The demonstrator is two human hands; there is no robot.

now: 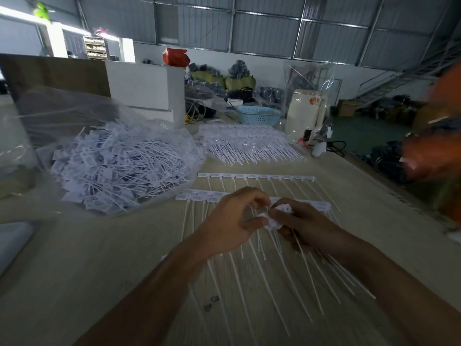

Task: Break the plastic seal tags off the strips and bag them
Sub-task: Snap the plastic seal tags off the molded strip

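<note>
Right of the grip, an orange-sleeved figure (434, 136) is motion-blurred and cut by the frame edge. Inside the grip, curled fingers hide most of the small white plastic seal tags (275, 216); their count is unreadable.

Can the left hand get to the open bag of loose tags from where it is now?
Probably yes. The bag of loose tags lies open on the table just left of the left hand, with bare tabletop between, but that hand now pinches tags together with the right hand.
</note>
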